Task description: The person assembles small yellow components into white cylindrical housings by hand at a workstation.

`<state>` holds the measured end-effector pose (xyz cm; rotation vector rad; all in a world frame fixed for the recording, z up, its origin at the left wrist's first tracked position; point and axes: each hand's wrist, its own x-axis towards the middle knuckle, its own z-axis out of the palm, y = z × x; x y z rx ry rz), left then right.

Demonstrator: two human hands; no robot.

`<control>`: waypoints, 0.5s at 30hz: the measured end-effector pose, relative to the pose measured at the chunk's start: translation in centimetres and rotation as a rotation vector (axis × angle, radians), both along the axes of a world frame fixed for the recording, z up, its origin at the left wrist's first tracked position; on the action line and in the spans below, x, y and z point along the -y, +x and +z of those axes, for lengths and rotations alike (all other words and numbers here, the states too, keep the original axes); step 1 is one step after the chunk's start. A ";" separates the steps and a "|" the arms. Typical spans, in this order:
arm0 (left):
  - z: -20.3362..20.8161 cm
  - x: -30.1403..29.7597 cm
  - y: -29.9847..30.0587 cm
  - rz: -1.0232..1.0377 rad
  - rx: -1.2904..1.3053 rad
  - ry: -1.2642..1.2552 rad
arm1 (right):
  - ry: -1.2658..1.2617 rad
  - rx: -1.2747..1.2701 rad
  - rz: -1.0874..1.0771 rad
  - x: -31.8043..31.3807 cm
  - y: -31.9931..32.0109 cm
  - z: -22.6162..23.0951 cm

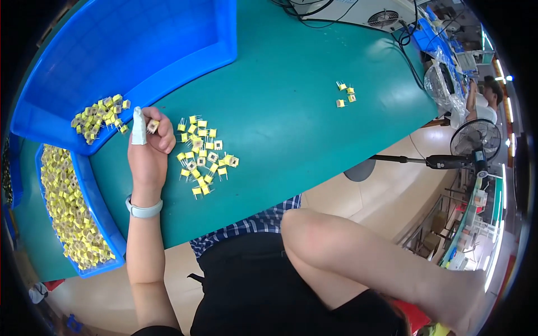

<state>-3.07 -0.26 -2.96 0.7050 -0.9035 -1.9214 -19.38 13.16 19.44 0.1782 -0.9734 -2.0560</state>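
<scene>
At lower right, we find the right hand (pixel 460 302) blurred at the rim; its grip we cannot tell. Left of centre, the left hand (pixel 150 158), fingers curled, holds one yellow component (pixel 153 126), partly hidden; any marking is too small to read.

Lg blue bin (pixel 162 42): smooth plastic, semi-gloss. Green tabletop (pixel 280 123): smooth, satin, some glare from where I'm standing. Yellow parts (pixel 203 153): shiny metal pins. Fingertip wrap (pixel 139 130): matt, wrinkled, cloth or paper, can't tell. Plaid garment (pixel 263 220): matt cloth.
</scene>
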 end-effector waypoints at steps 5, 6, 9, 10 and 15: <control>-1.7 0.7 1.1 -0.041 -0.150 0.027 | 0.158 0.228 0.100 -4.7 2.4 0.9; -1.6 0.7 1.1 -0.036 -0.124 0.031 | 0.129 0.194 0.092 -4.8 2.5 1.0; -1.0 0.5 0.8 -0.015 -0.057 0.009 | 0.041 0.100 0.074 -5.1 2.7 1.0; -0.7 0.3 0.7 -0.004 -0.016 -0.012 | 0.013 0.070 0.069 -5.2 2.7 0.9; 0.1 -0.2 0.3 0.024 0.069 -0.068 | -0.129 -0.068 0.064 -5.3 2.6 0.1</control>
